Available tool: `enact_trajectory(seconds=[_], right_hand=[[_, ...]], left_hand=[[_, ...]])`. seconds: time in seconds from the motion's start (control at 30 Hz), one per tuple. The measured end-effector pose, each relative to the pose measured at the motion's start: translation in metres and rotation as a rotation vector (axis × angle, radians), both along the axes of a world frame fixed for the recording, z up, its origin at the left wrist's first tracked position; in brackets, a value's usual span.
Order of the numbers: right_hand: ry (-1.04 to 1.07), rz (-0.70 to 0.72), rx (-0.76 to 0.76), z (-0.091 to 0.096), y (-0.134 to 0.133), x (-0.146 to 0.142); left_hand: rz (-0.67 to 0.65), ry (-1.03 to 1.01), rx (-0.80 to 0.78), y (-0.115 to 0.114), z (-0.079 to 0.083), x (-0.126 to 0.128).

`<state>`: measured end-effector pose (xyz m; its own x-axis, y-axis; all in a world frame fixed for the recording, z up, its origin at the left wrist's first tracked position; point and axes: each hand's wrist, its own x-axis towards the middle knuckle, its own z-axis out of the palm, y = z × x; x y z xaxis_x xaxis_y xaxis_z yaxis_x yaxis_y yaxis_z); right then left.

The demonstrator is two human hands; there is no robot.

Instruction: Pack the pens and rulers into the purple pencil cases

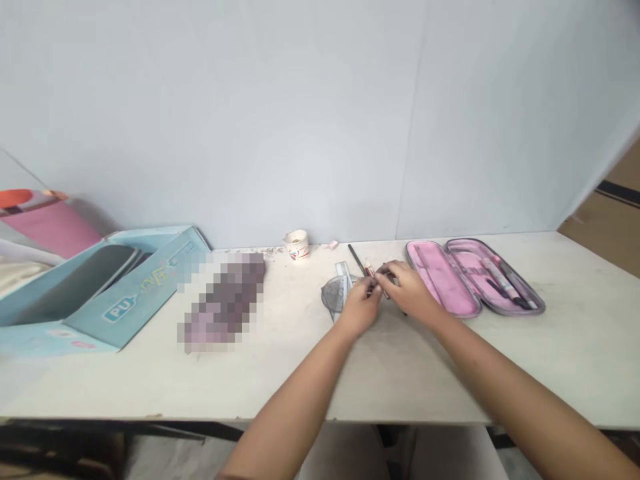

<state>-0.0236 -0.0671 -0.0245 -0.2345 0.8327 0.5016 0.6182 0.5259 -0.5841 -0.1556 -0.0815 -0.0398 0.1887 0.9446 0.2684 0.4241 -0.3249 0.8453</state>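
White desk (150, 380), grey wall (250, 120) behind; prob. cardboard (610, 227) far rt.

The open pencil case (475, 277) lies on the right of the worktop (125, 383), with pens (505, 283) in its right half. Just left of it, the left hand (360, 307) and right hand (405, 290) hold pencils (370, 272) between them. A protractor (333, 297) and ruler (343, 272) lie just left of the hands. Further left is a blurred object (225, 300), with a cup (297, 245) behind it at the back edge. An open box (140, 300) sits at the left end.
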Motion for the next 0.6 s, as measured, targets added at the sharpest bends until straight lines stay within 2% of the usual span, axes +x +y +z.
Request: enact_trajectory(seconds=[0.07, 0.2, 0.3, 0.43, 0.6], right_hand=[[-0.005, 0.011, 0.02, 0.001, -0.001, 0.0], [-0.051, -0.016, 0.095, 0.006, -0.007, 0.008], [-0.209, -0.057, 0.144, 0.006, -0.013, 0.014], [-0.462, -0.012, 0.278, 0.001, -0.016, 0.021], [-0.525, -0.023, 0.368, -0.007, -0.013, 0.036]], left_hand=[[-0.008, 0.006, 0.002, -0.003, 0.002, 0.002], [0.066, 0.005, 0.009, -0.006, 0.007, 0.002], [0.097, 0.014, 0.067, -0.008, 0.011, 0.0], [0.134, 0.106, 0.089, -0.009, 0.014, -0.002], [0.108, 0.109, 0.088, -0.006, 0.015, -0.003]])
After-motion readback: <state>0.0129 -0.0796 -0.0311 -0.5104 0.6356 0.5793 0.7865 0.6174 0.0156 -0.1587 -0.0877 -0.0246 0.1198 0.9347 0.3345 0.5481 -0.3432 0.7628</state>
